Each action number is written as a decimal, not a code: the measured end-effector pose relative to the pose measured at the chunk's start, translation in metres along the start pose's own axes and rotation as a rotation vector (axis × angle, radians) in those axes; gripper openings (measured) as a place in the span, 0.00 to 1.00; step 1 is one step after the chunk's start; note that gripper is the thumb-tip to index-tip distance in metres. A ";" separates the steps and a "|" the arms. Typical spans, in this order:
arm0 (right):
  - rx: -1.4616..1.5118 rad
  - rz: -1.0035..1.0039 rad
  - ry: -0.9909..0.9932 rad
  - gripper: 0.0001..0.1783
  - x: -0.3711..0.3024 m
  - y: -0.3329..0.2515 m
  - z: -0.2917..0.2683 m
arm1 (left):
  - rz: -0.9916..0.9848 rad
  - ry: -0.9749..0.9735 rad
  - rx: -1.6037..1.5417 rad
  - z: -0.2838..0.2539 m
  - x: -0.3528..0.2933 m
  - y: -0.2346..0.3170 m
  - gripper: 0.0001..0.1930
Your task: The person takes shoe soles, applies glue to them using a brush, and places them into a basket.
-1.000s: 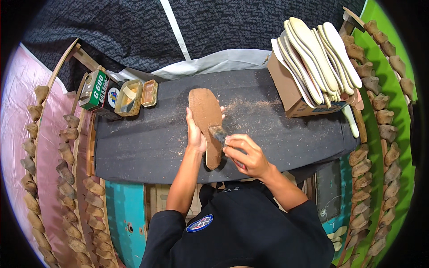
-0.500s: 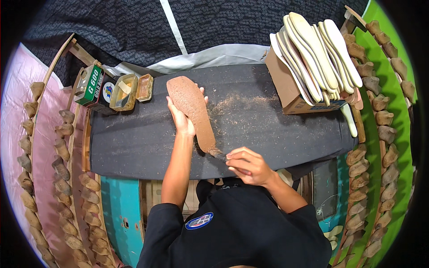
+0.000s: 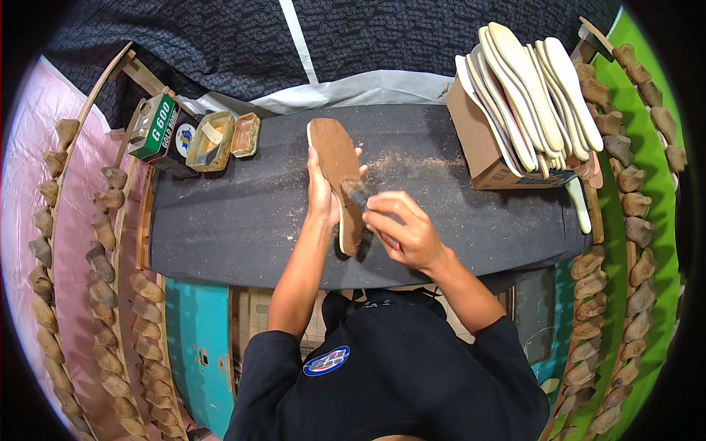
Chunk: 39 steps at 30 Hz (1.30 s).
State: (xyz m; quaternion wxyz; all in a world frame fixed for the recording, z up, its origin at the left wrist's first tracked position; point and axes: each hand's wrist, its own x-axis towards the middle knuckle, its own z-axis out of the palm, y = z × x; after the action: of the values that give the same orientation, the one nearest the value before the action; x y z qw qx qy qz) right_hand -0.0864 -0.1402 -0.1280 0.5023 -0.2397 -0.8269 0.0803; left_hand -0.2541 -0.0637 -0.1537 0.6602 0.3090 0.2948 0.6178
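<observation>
While holding a brown shoe sole (image 3: 329, 151) over the desk (image 3: 235, 235), just above the middle of the frame, grips it firmly in the left hand (image 3: 321, 192), with thumb at the left edge and fingertips showing past the right. Pinches a small dark brush (image 3: 358, 195) in the right hand (image 3: 407, 226), blurred against the sole's narrower middle. Judging by the one-handed hold, probably weighs little; looks fairly stiff, dry and rough rather than slippery, and unlikely to break. Best held by both edges around the middle, leaving the brown face free. Runs lengthwise nearly up and down the frame, pointing broad end to the top edge, slightly left, and narrow end to the bottom. Tilts enough to show a pale rim at left.
</observation>
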 end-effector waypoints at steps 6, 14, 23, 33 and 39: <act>0.106 0.008 -0.028 0.19 -0.034 -0.015 0.016 | 0.078 0.116 -0.089 -0.022 0.007 0.009 0.38; 0.266 0.060 -0.070 0.15 -0.054 -0.022 0.012 | 0.120 0.126 -0.237 -0.032 0.014 0.017 0.37; 0.328 0.218 0.174 0.10 -0.029 0.003 -0.021 | -0.015 -0.094 -0.121 -0.023 0.000 0.012 0.41; -0.033 0.054 0.303 0.12 0.028 0.034 -0.037 | -0.153 -0.282 0.096 -0.001 -0.031 -0.016 0.40; -0.088 -0.035 0.191 0.15 0.027 0.030 -0.032 | -0.192 -0.234 0.115 -0.004 -0.034 -0.016 0.38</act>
State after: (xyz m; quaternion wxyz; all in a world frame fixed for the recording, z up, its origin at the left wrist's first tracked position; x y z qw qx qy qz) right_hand -0.0596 -0.1048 -0.1024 0.5692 -0.2535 -0.7820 0.0119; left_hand -0.2491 -0.0978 -0.1687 0.7273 0.3866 0.2791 0.4936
